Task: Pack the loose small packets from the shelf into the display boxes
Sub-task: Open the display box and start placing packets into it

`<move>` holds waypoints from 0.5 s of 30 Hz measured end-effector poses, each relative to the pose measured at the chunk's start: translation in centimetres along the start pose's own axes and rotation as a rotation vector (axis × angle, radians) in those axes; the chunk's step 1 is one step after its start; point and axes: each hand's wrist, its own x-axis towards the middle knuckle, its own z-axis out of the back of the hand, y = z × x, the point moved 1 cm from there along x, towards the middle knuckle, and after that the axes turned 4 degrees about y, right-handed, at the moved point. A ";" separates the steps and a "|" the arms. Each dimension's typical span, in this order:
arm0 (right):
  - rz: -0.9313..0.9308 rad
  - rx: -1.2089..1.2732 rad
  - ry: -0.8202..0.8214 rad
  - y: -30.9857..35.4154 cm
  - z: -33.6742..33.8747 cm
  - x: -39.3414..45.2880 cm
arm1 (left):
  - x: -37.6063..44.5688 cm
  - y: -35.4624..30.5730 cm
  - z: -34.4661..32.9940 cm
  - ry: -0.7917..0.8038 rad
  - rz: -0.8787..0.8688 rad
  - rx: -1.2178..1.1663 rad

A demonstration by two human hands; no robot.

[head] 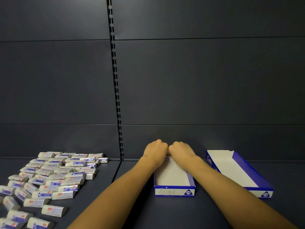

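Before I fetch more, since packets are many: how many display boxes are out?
2: one display box under both hands at centre, another box angled to its right. None seem hidden.

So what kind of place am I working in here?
Most likely a shop's shelving bay: a dark shelf with a slotted upright in the back panel, loose packets and blue-and-white display boxes.

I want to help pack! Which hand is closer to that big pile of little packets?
The left hand. It is at the far end of the middle display box, on the side facing the packet pile. The right hand sits just beyond it, farther from the pile.
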 end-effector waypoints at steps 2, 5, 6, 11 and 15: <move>0.007 0.029 0.037 -0.3 0.5 -0.4 | -0.1 0.0 0.6 0.041 0.003 -0.027; 0.000 0.129 0.063 -1.8 0.9 -1.1 | -0.3 0.8 1.5 0.105 -0.025 -0.130; 0.002 0.191 0.049 -2.5 1.0 -1.3 | -0.5 1.3 2.0 0.110 -0.043 -0.166; -0.068 0.520 -0.161 -5.0 2.3 -2.2 | -2.5 3.8 4.6 0.001 -0.016 -0.143; -0.049 0.519 -0.176 -4.6 3.9 -2.5 | -5.5 5.7 6.4 -0.013 0.126 -0.084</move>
